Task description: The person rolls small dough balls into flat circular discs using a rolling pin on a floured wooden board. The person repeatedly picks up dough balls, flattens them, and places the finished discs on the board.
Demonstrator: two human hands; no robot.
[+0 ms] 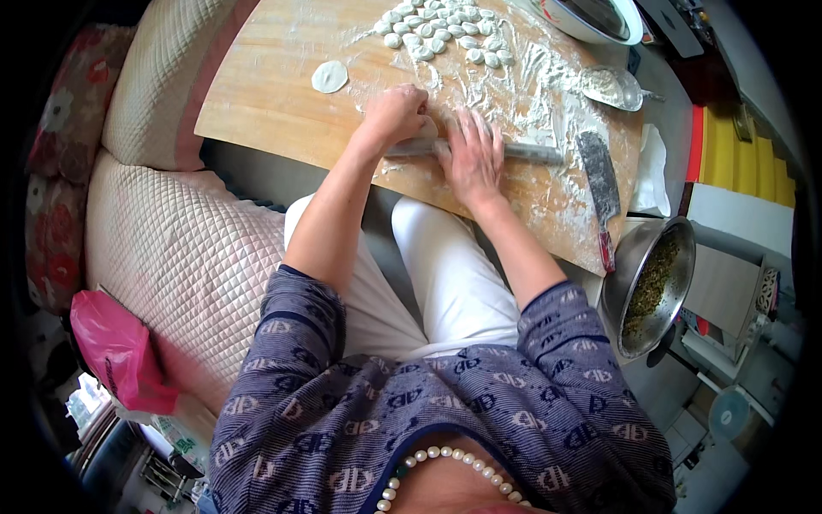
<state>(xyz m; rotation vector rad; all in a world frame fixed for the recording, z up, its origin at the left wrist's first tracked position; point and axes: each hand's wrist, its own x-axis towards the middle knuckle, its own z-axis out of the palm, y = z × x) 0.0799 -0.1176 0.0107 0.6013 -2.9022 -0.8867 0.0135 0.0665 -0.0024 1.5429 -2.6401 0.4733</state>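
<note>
My right hand point(474, 157) lies with its fingers spread on a metal rolling pin point(533, 153) near the board's front edge. My left hand point(398, 112) is curled over the pin's left part, at a piece of dough point(429, 128) that is partly hidden between the hands; its fingertips cannot be seen clearly. A round, flat dough wrapper point(329, 76) rests on the floured wooden board point(270, 83), up and left of my left hand. Many small dough pieces point(438, 33) lie in a cluster beyond both hands.
A cleaver point(598, 170) lies on the board's right side, below a scoop point(613, 87) with flour. An enamel basin point(626, 19) stands at the far right. Beside the board's near right corner is a steel bowl point(684, 289) of chopped green filling. A quilted sofa point(173, 238) is at left.
</note>
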